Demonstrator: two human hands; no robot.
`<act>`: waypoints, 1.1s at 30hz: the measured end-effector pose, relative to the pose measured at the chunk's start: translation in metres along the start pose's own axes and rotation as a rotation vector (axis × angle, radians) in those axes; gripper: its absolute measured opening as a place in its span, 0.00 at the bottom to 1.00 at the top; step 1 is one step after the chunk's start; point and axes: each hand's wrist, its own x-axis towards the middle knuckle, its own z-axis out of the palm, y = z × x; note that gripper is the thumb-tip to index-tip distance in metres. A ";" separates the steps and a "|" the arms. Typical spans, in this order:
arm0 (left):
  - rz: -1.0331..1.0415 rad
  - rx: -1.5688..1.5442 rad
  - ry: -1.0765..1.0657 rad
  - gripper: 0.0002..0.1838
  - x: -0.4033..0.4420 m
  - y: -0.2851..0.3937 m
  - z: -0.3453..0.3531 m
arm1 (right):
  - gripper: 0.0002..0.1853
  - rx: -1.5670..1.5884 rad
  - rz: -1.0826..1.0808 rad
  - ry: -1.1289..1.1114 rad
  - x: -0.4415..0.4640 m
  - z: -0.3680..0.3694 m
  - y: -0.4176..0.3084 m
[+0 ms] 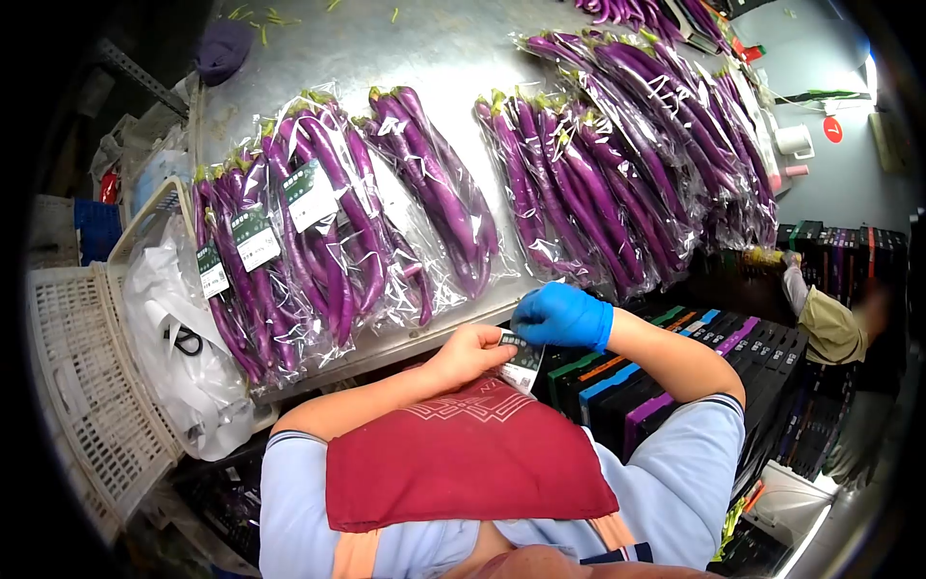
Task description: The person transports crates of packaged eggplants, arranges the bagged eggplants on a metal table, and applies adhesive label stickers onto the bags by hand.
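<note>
My left hand (470, 354), bare, pinches the left edge of a dark green and white label (522, 363) in front of the red apron. Over the label's top right, my right hand (562, 317) in a blue glove has its fingers curled together at the label's upper edge. Beyond both hands lies a bagged bunch of eggplants (439, 193) with no label showing. Farther left are bagged eggplants with labels (313, 196) on them. More bagged eggplants (579, 183) lie on the right side of the metal table (453, 53).
At the left are a white plastic basket (92, 376) and a white bag (183, 338) with black scissor handles. Black crates (675, 376) with coloured stripes stand right of my body. Another person's sleeve (834, 328) shows at the far right, near more crates.
</note>
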 end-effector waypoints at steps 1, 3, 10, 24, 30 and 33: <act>0.019 0.016 -0.008 0.07 0.004 -0.009 -0.003 | 0.10 0.002 -0.014 0.074 0.003 -0.003 0.009; 0.060 -0.104 -0.010 0.07 0.001 -0.004 0.001 | 0.10 0.170 0.083 0.130 0.009 -0.020 0.017; 0.027 -0.151 0.063 0.08 0.003 -0.001 -0.010 | 0.11 0.060 -0.067 -0.161 0.022 -0.021 0.004; 0.078 -0.073 0.096 0.08 0.015 0.006 -0.008 | 0.11 0.114 -0.010 -0.193 0.029 -0.031 0.009; 0.038 0.001 0.053 0.09 0.019 0.006 -0.012 | 0.11 0.237 0.136 -0.090 0.032 -0.040 0.029; 0.064 -0.207 0.104 0.08 0.023 -0.002 -0.006 | 0.09 0.588 0.310 0.120 0.041 -0.061 0.050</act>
